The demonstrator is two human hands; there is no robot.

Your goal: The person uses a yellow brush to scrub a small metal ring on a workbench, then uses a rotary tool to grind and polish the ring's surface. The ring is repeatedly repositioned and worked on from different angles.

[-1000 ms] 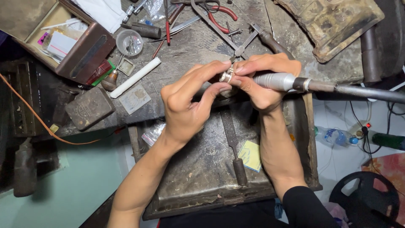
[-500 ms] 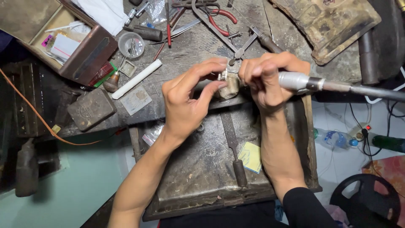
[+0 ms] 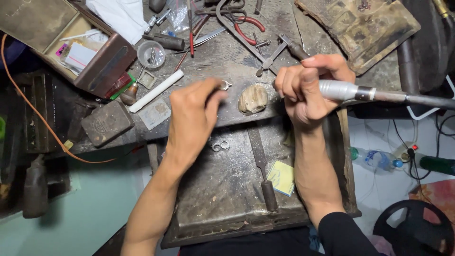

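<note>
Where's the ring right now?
Head view: the ring is pinched at the left hand fingertips, left of the tan lump on the bench, apart from the right hand.

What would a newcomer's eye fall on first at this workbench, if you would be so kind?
Most likely the two bare hands at centre: the left hand pinches a small silver ring, and the right hand grips a metal rotary handpiece. Between them sits a pale lump on the scarred bench.
</note>
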